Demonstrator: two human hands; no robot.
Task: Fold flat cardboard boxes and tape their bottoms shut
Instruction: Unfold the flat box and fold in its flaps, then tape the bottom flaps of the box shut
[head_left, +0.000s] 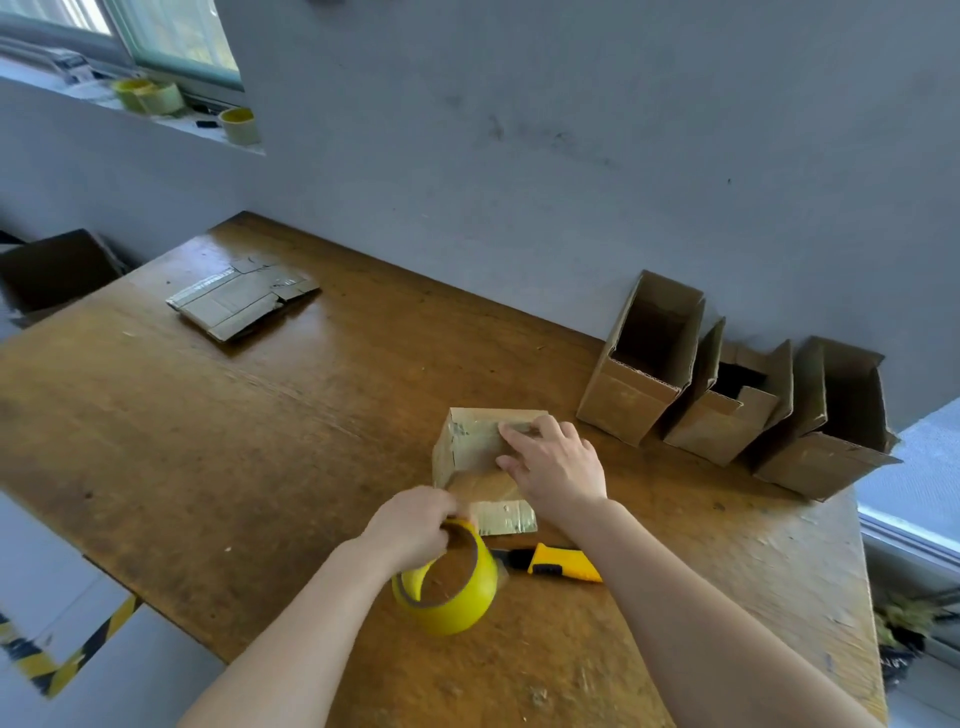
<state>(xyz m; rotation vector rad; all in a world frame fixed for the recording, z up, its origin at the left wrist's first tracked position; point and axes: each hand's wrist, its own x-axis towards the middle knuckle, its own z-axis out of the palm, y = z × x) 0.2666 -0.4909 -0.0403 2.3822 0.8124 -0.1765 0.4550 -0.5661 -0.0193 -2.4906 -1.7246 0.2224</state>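
A small cardboard box (467, 441) stands bottom up near the middle of the wooden table (260, 441). My right hand (556, 462) lies on its top with straight fingers, pressing the flaps and tape down. My left hand (415, 530) grips a yellow tape roll (457, 592) just in front of the box, and a strip of clear tape runs from the roll onto the box bottom. A yellow utility knife (566, 564) lies on the table between my forearms, partly hidden behind the roll.
Three folded open boxes (727, 395) stand in a row against the wall at the right. Flat cardboard blanks (239, 304) lie at the table's far left. Spare tape rolls (156, 98) sit on the window sill. A dark box (52, 270) stands beyond the left table edge.
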